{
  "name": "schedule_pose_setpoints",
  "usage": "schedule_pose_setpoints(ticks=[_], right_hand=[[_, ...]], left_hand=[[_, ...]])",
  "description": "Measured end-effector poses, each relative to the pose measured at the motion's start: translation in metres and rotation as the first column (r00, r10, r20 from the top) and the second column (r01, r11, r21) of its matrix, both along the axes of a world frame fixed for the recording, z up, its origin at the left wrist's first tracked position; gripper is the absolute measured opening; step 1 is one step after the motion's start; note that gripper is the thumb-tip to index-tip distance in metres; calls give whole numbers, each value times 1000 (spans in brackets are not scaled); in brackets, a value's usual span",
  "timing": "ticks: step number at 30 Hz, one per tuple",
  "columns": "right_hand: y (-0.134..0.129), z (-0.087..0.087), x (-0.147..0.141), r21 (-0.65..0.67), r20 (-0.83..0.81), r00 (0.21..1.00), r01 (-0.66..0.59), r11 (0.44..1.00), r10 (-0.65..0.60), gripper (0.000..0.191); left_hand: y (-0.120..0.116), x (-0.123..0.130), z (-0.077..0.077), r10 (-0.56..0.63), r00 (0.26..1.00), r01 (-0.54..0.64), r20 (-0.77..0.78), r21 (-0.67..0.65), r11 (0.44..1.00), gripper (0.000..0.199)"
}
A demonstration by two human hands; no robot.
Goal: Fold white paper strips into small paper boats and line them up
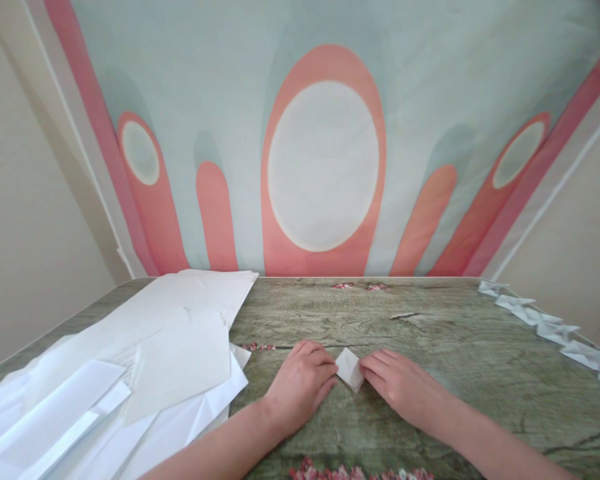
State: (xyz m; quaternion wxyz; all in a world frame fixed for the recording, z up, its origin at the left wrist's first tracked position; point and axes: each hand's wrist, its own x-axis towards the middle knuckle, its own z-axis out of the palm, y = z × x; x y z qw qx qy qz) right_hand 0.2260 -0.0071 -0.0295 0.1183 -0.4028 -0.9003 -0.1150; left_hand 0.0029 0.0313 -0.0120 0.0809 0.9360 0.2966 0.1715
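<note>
A small folded square of white paper [349,370] lies on the table, turned so that one corner points toward me. My left hand [301,379] is closed at its left corner, the fingertips bunched against the paper's edge. At the right corner, the fingers of my right hand [393,383] are pressed together and grip the edge, partly covering it. Crease lines show on the paper's upper face. The thumb of my right hand is mostly hidden.
A messy pile of white paper sheets [180,373] covers the table's left side. Several folded white paper pieces [555,330] line the right edge. The wood-patterned table [430,307] meets a backdrop [325,167] with coral arches. Printed flowers [355,472] mark the near side.
</note>
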Motion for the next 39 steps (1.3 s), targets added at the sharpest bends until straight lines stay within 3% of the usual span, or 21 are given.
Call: schedule_pose_setpoints(ticks=[7,14,24,33,39], right_hand=[[5,0,4,-28,-85,996,-21,999,19,19],[8,-4,3,-216,-360,926,35,976,-113,18],[12,-2,5,-456,-547,774,45,889,-319,13],[14,-5,3,-506,-561,742,42,861,-366,17],[15,-6,-1,-479,-577,723,78,874,-380,13]], left_hand=[[8,1,-8,107,984,-89,142,-125,988,6],[14,2,-10,217,959,-162,183,-277,947,3],[11,6,-5,250,962,-225,108,-201,953,8],[12,9,-8,287,952,-264,110,-187,946,9],[12,11,-11,317,941,-295,117,-170,940,13]])
